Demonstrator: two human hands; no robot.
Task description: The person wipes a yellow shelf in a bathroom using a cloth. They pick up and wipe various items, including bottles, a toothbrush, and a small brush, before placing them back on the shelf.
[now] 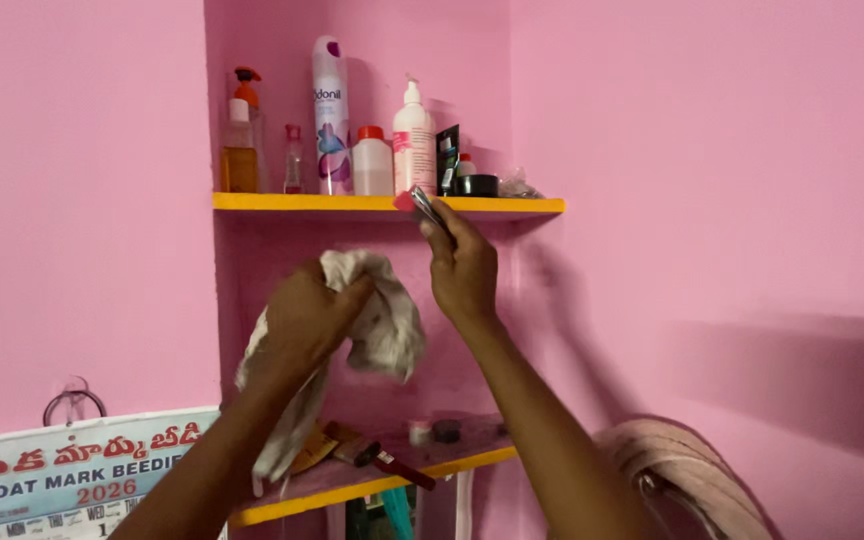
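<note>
My left hand (pixel 307 315) is closed on a crumpled off-white cloth (pixel 382 320) that hangs down in front of a pink wall niche. My right hand (pixel 462 265) is raised beside it and pinches a small flat pink and silver object (pixel 418 202) right at the front edge of the upper yellow shelf (pixel 282 202). On that shelf stand a spray bottle with amber liquid (pixel 240 140), a tall aerosol can (pixel 330 115), a white jar with a red cap (pixel 372 160), a white pump bottle (pixel 413 135) and a black round tin (pixel 476 185).
A lower yellow-edged shelf (pixel 452 465) holds a paintbrush with a dark red handle (pixel 377 455) and small jars. A wall calendar (pixel 72 485) hangs at the lower left under a metal hook (pixel 74 400). Folded pinkish fabric (pixel 692 475) lies at the lower right.
</note>
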